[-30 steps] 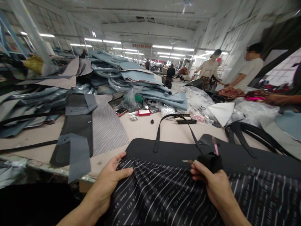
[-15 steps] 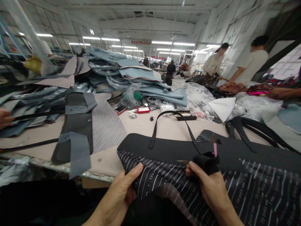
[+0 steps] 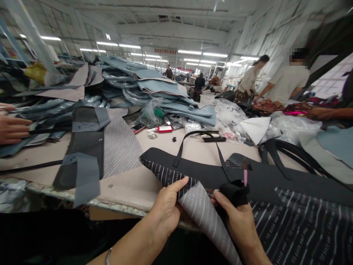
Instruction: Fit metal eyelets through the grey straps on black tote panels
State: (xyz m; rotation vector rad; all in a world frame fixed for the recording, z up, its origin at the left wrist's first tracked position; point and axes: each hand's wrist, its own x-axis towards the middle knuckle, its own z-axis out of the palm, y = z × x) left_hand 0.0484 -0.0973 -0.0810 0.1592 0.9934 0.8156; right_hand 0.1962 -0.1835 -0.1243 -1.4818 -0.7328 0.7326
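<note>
My left hand (image 3: 168, 206) pinches the edge of a black printed fabric (image 3: 165, 175) with white striped lettering. A flap of it is folded over, showing its grey reverse (image 3: 205, 209). This fabric joins a black bag panel (image 3: 201, 167) with a strap handle (image 3: 180, 149) lying on the table. My right hand (image 3: 237, 217) is closed, close to the fold, around a slim tool whose tip is mostly hidden. Bunched black cloth (image 3: 234, 191) sits at that hand, and a pink stick with a brownish tip (image 3: 245, 175) rises from it.
A dark panel with grey tabs (image 3: 88, 147) lies at left, where another person's hand (image 3: 12, 127) reaches in. Blue-grey pieces (image 3: 162, 86) are piled behind. A red-and-white bottle (image 3: 165, 129) and plastic bags (image 3: 228, 114) lie along the table. Two people stand at back right.
My left hand has moved right and up with the fabric edge, folding it so the grey reverse shows. My right hand has shifted slightly left. The other person's hand at left reaches further in.
</note>
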